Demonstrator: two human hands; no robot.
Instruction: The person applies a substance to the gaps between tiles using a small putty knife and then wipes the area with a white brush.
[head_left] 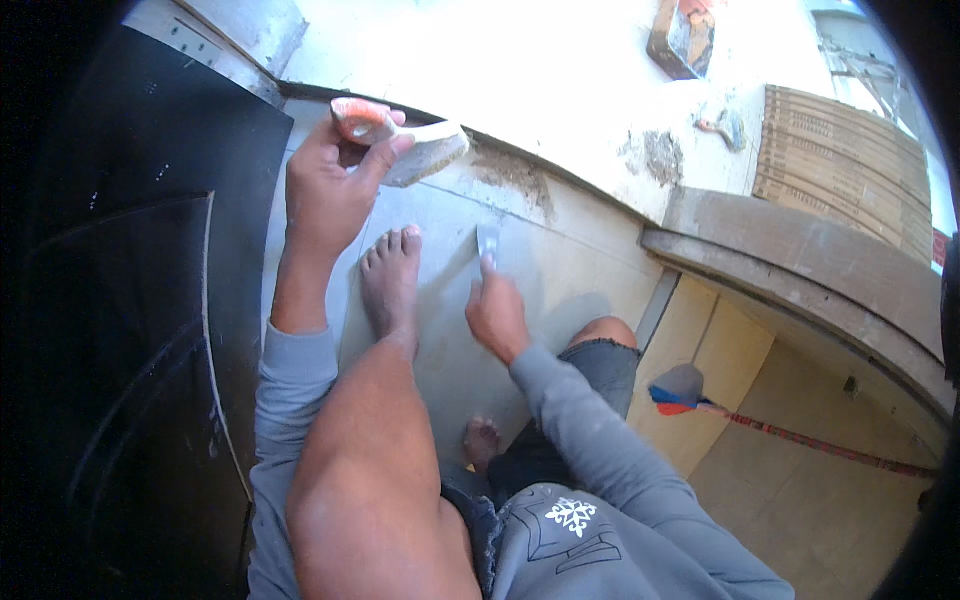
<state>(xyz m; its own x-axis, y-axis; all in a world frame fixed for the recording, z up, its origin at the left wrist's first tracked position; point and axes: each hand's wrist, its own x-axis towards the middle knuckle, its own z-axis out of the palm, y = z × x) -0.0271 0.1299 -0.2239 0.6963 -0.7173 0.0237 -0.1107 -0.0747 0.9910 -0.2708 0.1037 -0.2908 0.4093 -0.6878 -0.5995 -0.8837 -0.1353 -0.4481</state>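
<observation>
I find left hand [340, 185] pinching orange-handled tool [432, 154], likely light; right hand [497, 314] clenching scraper [488, 240], likely stiff, best held at near end.

Black panel [120, 260] at far left, brown cartons [840, 160] upper right, red-patterned pole [790, 433] lower right.

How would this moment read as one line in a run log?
left hand: holding orange-and-white flat tool | right hand: gripping putty knife | below: pale floor, brown dirt patch | far right: cardboard stack
</observation>
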